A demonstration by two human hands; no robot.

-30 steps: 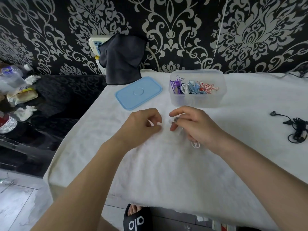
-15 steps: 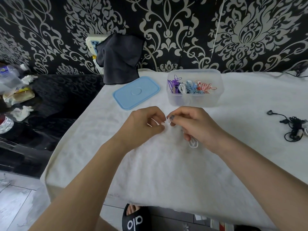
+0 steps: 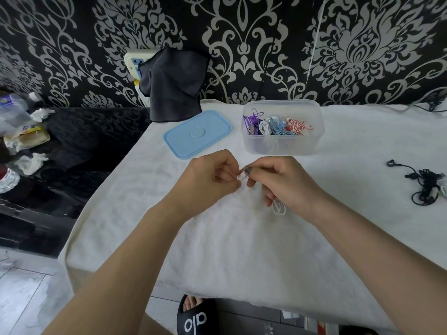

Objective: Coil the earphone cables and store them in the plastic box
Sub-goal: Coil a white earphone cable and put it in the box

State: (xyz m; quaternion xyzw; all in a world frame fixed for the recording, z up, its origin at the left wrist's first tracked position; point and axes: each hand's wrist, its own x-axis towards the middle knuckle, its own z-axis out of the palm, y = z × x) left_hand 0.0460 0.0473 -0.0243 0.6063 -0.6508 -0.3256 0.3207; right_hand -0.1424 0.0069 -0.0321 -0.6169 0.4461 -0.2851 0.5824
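Observation:
Both hands meet over the middle of the white towel-covered table (image 3: 242, 250). My left hand (image 3: 212, 180) pinches the white earbud end of a white earphone cable (image 3: 278, 208). My right hand (image 3: 283, 182) holds the coiled loops of that cable under its palm, and its fingertips touch the earbud too. Behind the hands stands the clear plastic box (image 3: 281, 143) with purple, white, blue and red coiled earphones inside. Its blue lid (image 3: 197, 134) lies flat to its left. A tangled black earphone (image 3: 423, 184) lies at the right.
A dark cloth (image 3: 173, 85) hangs over a wall socket behind the lid. Bottles and crumpled wrappers (image 3: 21, 134) sit on a dark surface at the left. A black sandal (image 3: 193, 317) shows below the table's front edge.
The hands have drawn closer together, so their fingertips now meet at the earbud. The coil still hangs under the right palm.

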